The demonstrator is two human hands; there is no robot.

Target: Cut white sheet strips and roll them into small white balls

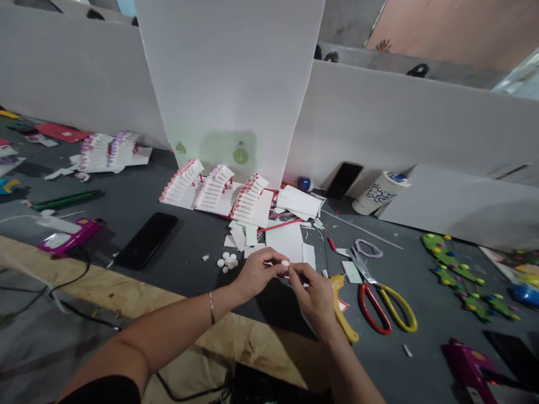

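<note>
A small white round piece (285,263) is pinched between the fingertips of both hands above the dark table. My left hand (261,273) holds it from the left, its thumb and index finger closed together. From the right, my right hand (312,289) meets it with thumb and index finger closed. Several white round pieces (227,261) lie in a small pile left of my left hand. Behind the hands are white paper scraps (289,240). Three fan-like rows of white sticks with red or pink tips (214,188) stand on white card farther back.
Red-and-yellow scissors (374,286) and a yellow-handled tool (343,314) lie right of my right hand. A black phone (147,240) is at the left, near a magenta device (69,237). A white cup (377,193) stands at the back; green decorations (458,272) lie far right.
</note>
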